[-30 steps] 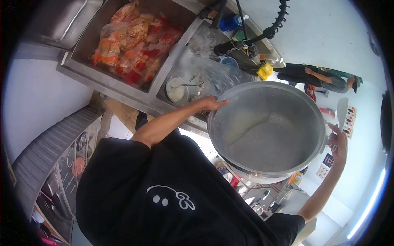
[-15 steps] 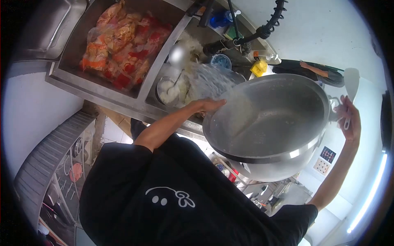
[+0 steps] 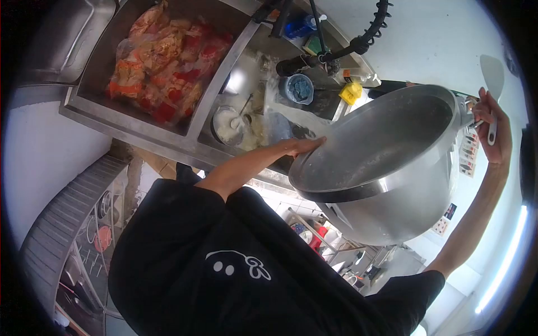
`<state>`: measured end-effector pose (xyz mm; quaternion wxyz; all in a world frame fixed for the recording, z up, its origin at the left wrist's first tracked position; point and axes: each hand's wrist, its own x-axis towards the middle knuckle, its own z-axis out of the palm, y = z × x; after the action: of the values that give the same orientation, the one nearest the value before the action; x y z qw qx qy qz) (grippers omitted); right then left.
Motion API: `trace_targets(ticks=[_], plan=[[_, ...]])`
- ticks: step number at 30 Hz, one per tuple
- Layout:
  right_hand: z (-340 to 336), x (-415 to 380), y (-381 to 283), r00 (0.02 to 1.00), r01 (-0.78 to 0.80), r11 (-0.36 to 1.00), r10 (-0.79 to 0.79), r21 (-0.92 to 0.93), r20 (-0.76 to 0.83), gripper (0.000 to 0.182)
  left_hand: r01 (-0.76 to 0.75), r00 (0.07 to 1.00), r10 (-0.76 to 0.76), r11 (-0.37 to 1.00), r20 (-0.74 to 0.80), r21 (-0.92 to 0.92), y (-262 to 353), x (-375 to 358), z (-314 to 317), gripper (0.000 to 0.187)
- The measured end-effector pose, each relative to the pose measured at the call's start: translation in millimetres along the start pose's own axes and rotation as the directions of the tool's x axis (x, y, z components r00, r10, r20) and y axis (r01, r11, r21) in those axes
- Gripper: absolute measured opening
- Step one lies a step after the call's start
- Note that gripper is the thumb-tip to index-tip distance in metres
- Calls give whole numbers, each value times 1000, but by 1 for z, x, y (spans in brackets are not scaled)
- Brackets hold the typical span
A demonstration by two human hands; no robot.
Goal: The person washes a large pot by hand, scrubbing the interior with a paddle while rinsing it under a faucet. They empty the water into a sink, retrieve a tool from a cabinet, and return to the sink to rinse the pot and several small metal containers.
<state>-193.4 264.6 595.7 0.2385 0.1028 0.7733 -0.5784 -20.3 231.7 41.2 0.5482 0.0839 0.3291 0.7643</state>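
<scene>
A large metal pot is tipped steeply above the sink, its mouth facing the basins. My left hand is closed on the pot's near rim. On the far side, my right hand has its fingers wrapped round the pot's handle, with a pale spatula in the same grip. A thin film of water runs down inside the pot. Below the tilted rim, the sink basin holds a metal bowl with a ladle in it, and a blue tub.
Another basin holds several wet plastic packs with red and orange contents. A black spray tap hangs over the sink. Behind it are a yellow object and a blue bottle. Slatted shelving stands at lower left.
The pot has tipped further and shifted right, with my right hand rising. The broad sheet of water pouring from it has thinned, and the blue tub is more exposed.
</scene>
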Motion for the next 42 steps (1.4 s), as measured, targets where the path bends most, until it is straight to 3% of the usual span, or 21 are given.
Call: trace_targets(ticks=[3,9,11,12,13,15,16,17,18,20,24,25,26,27,29,32,36,38,39,40,42], plan=[[17,0,5,999,45,998,-44,-44,3,29,-24,997,26,1000,71,-17,5,-17,-3,87],[26,-20,27,1000,20,999,-19,46,-17,27,68,995,-67,998,-70,2,-13,-44,-40,89],[9,-40,45,994,19,999,-16,29,-107,25,59,933,49,956,-356,288,5,-88,-45,94],[2,-52,58,991,9,1000,-5,26,-131,23,120,919,7,948,-394,296,24,-115,-40,93],[1,-63,76,955,37,999,-40,-16,-295,22,181,898,-30,934,-438,307,41,-139,-42,92],[11,-86,112,859,59,998,-40,21,-510,22,75,785,261,861,-563,504,36,-147,-72,93],[-21,-95,128,937,-67,996,82,54,-340,23,217,754,200,824,-626,523,42,-155,-90,91],[-22,-99,153,876,-53,998,63,34,-479,25,353,712,142,775,-688,525,45,-160,-100,89],[-44,-102,183,903,-29,999,19,-17,-429,28,363,711,140,767,-689,530,49,-173,-94,89],[-64,-96,220,929,22,999,-35,-41,-368,31,339,599,333,718,-728,608,78,-210,-79,87],[-60,-68,270,857,20,996,24,81,-515,40,331,502,400,730,-766,598,97,-242,-90,85],[-49,-61,276,790,13,995,54,104,-610,40,358,377,482,712,-791,604,88,-238,-116,81],[-77,-47,297,872,-14,987,89,157,-481,41,380,251,559,694,-791,611,86,-236,-130,77],[-103,-30,324,934,-38,978,107,204,-340,42,395,268,575,667,-773,632,96,-242,-128,77],[-101,-11,348,946,-38,975,105,217,-306,44,433,139,515,737,-846,519,107,-255,-113,70],[-92,19,384,940,-68,973,137,220,-313,41,429,54,532,752,-845,500,109,-264,-123,67],[-95,64,447,940,-52,983,107,174,-324,45,330,122,618,713,-776,619,104,-278,-125,58],[-90,76,471,926,-35,998,51,51,-375,45,450,128,545,712,-829,538,101,-281,-138,52],[-92,83,489,935,-28,989,76,142,-345,44,544,103,472,710,-875,447,97,-280,-143,47],[-91,87,505,932,-54,995,82,89,-353,43,499,164,380,764,-910,409,97,-279,-143,41],[-87,103,518,925,-111,993,119,43,-361,39,545,184,478,678,-859,494,85,-279,-169,40]])
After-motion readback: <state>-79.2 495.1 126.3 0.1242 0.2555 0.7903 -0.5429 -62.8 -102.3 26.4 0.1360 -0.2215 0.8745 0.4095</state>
